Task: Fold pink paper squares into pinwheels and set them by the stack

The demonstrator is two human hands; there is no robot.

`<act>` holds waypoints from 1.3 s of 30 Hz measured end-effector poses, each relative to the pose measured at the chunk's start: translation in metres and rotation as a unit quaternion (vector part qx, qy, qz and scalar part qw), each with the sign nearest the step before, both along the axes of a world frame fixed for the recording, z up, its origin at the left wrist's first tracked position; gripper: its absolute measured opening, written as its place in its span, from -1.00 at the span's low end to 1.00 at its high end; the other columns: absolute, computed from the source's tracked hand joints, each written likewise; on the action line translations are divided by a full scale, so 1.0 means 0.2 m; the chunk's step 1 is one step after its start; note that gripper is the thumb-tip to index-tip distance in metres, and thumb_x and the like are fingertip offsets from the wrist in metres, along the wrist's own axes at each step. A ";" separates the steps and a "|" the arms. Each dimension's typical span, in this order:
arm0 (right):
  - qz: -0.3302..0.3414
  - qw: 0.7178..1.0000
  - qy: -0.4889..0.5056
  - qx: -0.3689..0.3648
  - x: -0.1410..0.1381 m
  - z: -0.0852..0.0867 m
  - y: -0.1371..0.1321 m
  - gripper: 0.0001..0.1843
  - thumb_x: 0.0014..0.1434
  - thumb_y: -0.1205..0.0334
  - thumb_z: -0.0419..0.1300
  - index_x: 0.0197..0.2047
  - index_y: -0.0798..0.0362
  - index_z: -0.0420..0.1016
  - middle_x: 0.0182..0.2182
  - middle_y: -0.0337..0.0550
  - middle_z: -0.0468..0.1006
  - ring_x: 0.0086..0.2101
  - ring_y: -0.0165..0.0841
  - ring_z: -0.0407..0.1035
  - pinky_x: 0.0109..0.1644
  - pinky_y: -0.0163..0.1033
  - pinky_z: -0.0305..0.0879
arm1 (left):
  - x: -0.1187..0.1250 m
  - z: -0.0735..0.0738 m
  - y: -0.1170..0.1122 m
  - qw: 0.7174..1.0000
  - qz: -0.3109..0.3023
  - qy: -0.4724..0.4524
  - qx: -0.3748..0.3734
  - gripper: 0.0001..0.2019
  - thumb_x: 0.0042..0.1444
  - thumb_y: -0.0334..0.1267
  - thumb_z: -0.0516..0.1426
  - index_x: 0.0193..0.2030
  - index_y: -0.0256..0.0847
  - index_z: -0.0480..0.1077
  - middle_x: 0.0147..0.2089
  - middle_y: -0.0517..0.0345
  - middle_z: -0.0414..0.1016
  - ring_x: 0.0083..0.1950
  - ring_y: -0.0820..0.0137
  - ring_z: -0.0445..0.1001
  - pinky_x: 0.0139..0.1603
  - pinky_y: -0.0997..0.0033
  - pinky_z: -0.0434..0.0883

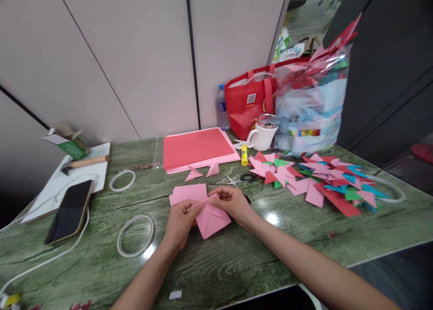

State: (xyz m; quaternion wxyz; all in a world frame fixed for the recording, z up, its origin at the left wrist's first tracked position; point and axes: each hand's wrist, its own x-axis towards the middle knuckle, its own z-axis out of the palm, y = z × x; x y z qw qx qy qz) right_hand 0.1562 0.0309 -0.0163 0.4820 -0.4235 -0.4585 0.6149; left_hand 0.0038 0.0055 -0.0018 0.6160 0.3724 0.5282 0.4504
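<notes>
My left hand [180,219] and my right hand [233,203] both pinch a folded pink paper square [211,219] just above the green table [237,265]. The fingers of each hand are closed on its upper edges. Under and behind it lies a small stack of pink squares [187,193]. Two small folded pink triangles [193,173] sit a little farther back, in front of a pile of red and pink paper sheets [198,148].
Scissors [241,180] and a yellow glue stick [244,155] lie right of centre. A heap of folded coloured pieces [324,181], a white mug [264,136], red bag [248,100] and plastic bag [311,107] fill the right. Two tape rings [135,235], a phone [70,210] and a hammer [84,163] lie left.
</notes>
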 end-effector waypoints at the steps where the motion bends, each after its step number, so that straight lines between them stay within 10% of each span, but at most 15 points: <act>1: -0.005 1.000 0.005 -0.001 0.00 0.00 0.00 -0.72 -0.23 0.12 0.36 -0.45 0.13 0.50 -0.57 -0.26 0.47 -0.55 -0.49 0.27 -0.43 -0.34 0.17 | 0.00 0.00 0.00 1.000 -0.002 0.003 0.001 -0.73 -0.26 -0.15 0.31 -0.47 -0.35 0.50 -0.60 0.20 0.43 -0.59 0.55 0.30 -0.53 0.57 0.28; 39: 0.003 0.996 -0.058 0.062 0.02 -0.02 0.02 -0.79 -0.19 0.16 0.33 -0.44 0.06 0.52 -0.50 -0.22 0.52 -0.49 -0.40 0.33 -0.37 -0.27 0.22 | 0.01 0.03 -0.01 0.998 -0.045 0.023 0.033 -0.73 -0.26 -0.13 0.30 -0.53 -0.32 0.45 -0.61 0.23 0.40 -0.58 0.51 0.31 -0.52 0.54 0.29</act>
